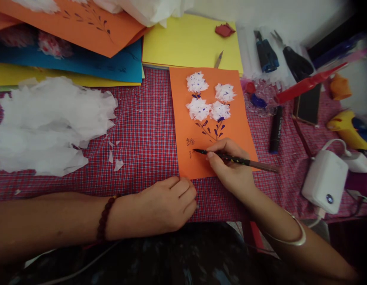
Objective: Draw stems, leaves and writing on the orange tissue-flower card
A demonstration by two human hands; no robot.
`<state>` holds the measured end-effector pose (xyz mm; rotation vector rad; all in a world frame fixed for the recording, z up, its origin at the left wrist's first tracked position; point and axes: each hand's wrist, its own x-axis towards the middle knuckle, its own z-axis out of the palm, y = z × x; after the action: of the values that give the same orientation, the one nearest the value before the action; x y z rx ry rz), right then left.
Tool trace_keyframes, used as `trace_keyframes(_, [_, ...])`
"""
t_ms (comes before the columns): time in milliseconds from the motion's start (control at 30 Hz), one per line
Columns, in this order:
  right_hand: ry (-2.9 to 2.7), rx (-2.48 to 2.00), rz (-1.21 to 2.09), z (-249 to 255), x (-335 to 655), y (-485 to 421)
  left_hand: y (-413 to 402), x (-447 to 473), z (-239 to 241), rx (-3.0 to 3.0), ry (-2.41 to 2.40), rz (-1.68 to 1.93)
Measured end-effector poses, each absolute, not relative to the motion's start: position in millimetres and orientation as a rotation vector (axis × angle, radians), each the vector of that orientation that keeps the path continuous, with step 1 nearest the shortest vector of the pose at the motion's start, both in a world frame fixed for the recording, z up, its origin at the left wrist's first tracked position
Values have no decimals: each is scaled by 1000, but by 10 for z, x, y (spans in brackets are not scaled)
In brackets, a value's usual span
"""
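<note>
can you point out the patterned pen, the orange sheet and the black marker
patterned pen (240,160): head view, on its barrel
orange sheet (198,168): head view, on its bare lower part
black marker (276,128): head view, on its middle

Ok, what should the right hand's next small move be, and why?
Probably another short pen stroke at the lower mark: the right hand holds the pen with its tip there, and that mark looks sparser than the upper one.

The right grip holds a pen (dark-tipped) over orange paper.
</note>
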<state>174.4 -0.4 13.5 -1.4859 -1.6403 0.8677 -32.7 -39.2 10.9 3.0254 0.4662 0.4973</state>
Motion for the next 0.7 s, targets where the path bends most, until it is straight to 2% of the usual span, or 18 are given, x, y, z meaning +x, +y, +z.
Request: trace_keyframes(700, [-1544, -1466, 949, 130, 1762, -20, -386, -328, 131, 3038, 478, 488])
